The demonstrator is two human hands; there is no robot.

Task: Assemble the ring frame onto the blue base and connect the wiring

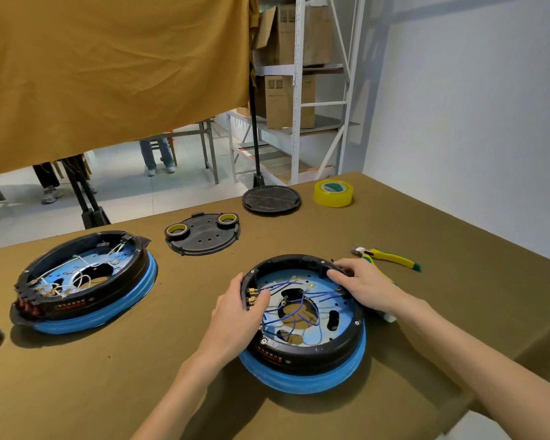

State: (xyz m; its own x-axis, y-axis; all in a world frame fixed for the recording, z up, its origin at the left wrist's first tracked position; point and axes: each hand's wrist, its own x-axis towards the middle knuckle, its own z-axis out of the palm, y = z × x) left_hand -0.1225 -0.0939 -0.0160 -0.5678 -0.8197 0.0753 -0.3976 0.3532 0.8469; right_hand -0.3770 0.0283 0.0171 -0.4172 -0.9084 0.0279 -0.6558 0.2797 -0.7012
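Note:
A black ring frame [327, 349] sits on a blue base [302, 381] in front of me, tilted slightly. Blue wires [294, 304] with ring terminals lie loose over the pale blue inner plate. My left hand [238, 312] grips the ring's left rim, fingers curled inside by the brass terminals [252, 296]. My right hand [367, 285] holds the ring's far right rim, with fingers over the edge.
A second ring-and-base unit [86, 281] with white wires lies at left. A black plate [204, 235] bearing two tape rolls, a black disc [271, 200], a yellow tape roll [333, 192] and yellow-handled pliers [391, 258] sit behind. The table edge runs at right.

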